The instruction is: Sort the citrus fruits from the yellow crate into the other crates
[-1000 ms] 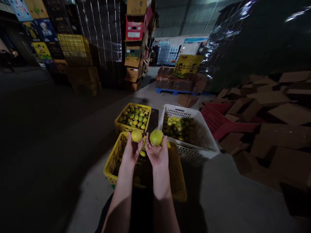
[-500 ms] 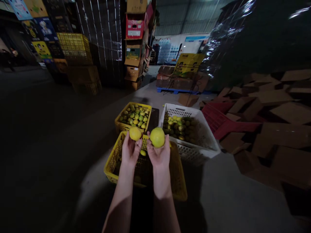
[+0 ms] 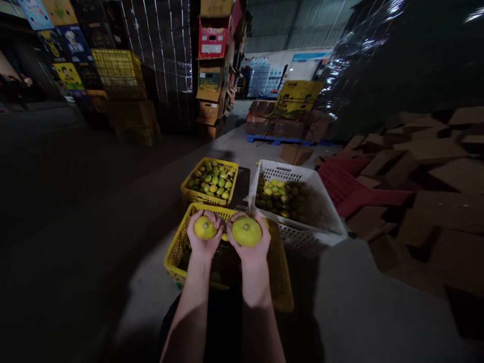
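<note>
My left hand (image 3: 204, 242) is curled around a small yellow lemon (image 3: 204, 228), its stem end facing up. A larger yellow-green lemon (image 3: 246, 231) rests in my right hand (image 3: 251, 250), whose fingers wrap its sides. Both hands are held side by side over a yellow plastic crate (image 3: 174, 247), with a few fruits low inside it, partly hidden by my arms. Just beyond stands a second yellow crate (image 3: 204, 197) full of green and yellow lemons (image 3: 215, 179). To the right, a white crate (image 3: 321, 201) holds more lemons (image 3: 282, 194) on its left side.
A red crate (image 3: 351, 189) and a heap of flattened cardboard boxes (image 3: 434, 201) lie at the right. Stacked cartons (image 3: 212, 80) rise at the back. A blue pallet (image 3: 280, 140) carries boxes, and yellow crates (image 3: 118, 70) stand at the left rear.
Both hands have come down and nearer to me with their lemons. The lemons have turned in the fingers, so their stem ends now show. The view has shifted slightly.
</note>
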The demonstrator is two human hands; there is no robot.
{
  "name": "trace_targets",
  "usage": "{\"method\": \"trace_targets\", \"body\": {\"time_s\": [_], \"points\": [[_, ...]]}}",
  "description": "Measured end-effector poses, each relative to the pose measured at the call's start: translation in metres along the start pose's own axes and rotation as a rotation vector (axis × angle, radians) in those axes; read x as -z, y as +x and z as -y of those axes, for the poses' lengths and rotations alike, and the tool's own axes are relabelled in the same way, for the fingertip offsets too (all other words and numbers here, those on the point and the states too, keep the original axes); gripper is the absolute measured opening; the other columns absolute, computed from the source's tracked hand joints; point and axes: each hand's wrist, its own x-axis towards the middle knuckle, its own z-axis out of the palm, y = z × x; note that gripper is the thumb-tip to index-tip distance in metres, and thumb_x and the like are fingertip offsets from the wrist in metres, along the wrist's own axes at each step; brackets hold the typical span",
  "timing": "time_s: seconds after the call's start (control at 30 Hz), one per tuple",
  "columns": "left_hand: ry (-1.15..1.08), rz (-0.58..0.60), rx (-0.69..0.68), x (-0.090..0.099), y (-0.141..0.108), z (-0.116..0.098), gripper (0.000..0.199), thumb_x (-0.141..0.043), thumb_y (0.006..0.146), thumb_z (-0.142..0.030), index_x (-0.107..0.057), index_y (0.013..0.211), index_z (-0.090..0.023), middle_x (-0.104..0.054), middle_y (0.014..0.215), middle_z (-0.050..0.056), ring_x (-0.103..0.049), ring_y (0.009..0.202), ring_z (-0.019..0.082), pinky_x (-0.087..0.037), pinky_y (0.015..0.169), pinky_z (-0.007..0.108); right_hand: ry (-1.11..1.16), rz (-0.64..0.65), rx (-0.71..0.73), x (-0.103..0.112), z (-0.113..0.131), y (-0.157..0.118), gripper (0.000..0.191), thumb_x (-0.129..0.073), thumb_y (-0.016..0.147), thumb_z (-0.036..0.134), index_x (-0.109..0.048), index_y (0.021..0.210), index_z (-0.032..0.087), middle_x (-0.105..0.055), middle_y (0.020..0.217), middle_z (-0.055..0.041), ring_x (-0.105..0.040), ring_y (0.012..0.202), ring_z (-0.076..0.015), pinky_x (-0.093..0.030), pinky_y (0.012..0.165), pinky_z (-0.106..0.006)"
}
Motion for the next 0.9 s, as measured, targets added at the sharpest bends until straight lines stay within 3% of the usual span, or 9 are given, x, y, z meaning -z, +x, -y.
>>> {"method": "trace_targets", "body": {"time_s": [0.13, 0.27, 0.37, 0.53, 0.73, 0.9], "points": [[0.008, 0.02, -0.003, 0.002, -0.002, -0.002, 0.048, -0.035, 0.089, -0.037, -0.041, 0.044, -0.02, -0.029, 0.041, -0.002, -0.029, 0.031, 0.008, -0.042, 0.044, 0.026, 0.055, 0.029, -0.017, 0.002, -0.001, -0.005, 0.021, -0.065, 0.062, 0.042, -0.053, 0.064, 0.024, -0.056, 0.061, -0.0006, -0.056, 0.056, -0.0153, -0.047, 0.037, -0.024], [-0.033, 0.031, 0.011, 0.0, 0.0, -0.003, 0.049, -0.034, 0.092, -0.035, -0.045, 0.047, -0.019, -0.034, 0.042, -0.001, -0.032, 0.033, 0.008, -0.038, 0.041, 0.023, 0.051, 0.047, -0.013, -0.001, 0.0, -0.002, 0.024, -0.061, 0.069, 0.047, -0.056, 0.066, 0.025, -0.057, 0.059, -0.0008, -0.053, 0.051, -0.014, -0.041, 0.033, -0.021], [-0.065, -0.014, 0.04, -0.002, 0.006, 0.0, 0.044, -0.036, 0.095, -0.035, -0.056, 0.06, -0.018, -0.049, 0.053, 0.0, -0.04, 0.039, 0.008, -0.039, 0.041, 0.02, 0.048, 0.018, 0.024, -0.005, -0.001, 0.006, 0.036, -0.054, 0.076, 0.058, -0.062, 0.077, 0.023, -0.06, 0.063, -0.0029, -0.049, 0.046, -0.0127, -0.035, 0.028, -0.02], [-0.107, -0.159, 0.053, -0.001, 0.02, 0.008, 0.043, -0.034, 0.098, -0.046, -0.065, 0.093, -0.017, -0.067, 0.081, 0.005, -0.062, 0.063, 0.011, -0.054, 0.061, 0.021, 0.125, -0.097, 0.069, -0.005, -0.006, 0.02, 0.043, -0.049, 0.084, 0.06, -0.065, 0.095, 0.021, -0.07, 0.084, -0.0065, -0.063, 0.062, -0.0144, -0.054, 0.044, -0.023], [-0.15, -0.265, 0.089, 0.0, 0.021, 0.008, 0.039, -0.038, 0.098, -0.043, -0.062, 0.106, -0.013, -0.068, 0.089, 0.009, -0.067, 0.08, 0.013, -0.056, 0.073, 0.017, 0.137, -0.153, 0.048, 0.006, -0.011, 0.032, 0.033, -0.058, 0.081, 0.055, -0.063, 0.092, 0.024, -0.071, 0.085, -0.0053, -0.07, 0.079, -0.0192, -0.06, 0.059, -0.028], [0.051, -0.264, 0.085, 0.021, 0.045, 0.015, 0.028, -0.047, 0.095, -0.038, -0.062, 0.094, -0.015, -0.067, 0.089, 0.007, -0.067, 0.078, 0.012, -0.057, 0.074, 0.018, 0.198, -0.228, 0.049, 0.014, -0.011, 0.035, 0.026, -0.057, 0.083, 0.048, -0.063, 0.089, 0.024, -0.068, 0.075, -0.0025, -0.067, 0.07, -0.0158, -0.058, 0.057, -0.026]]}}
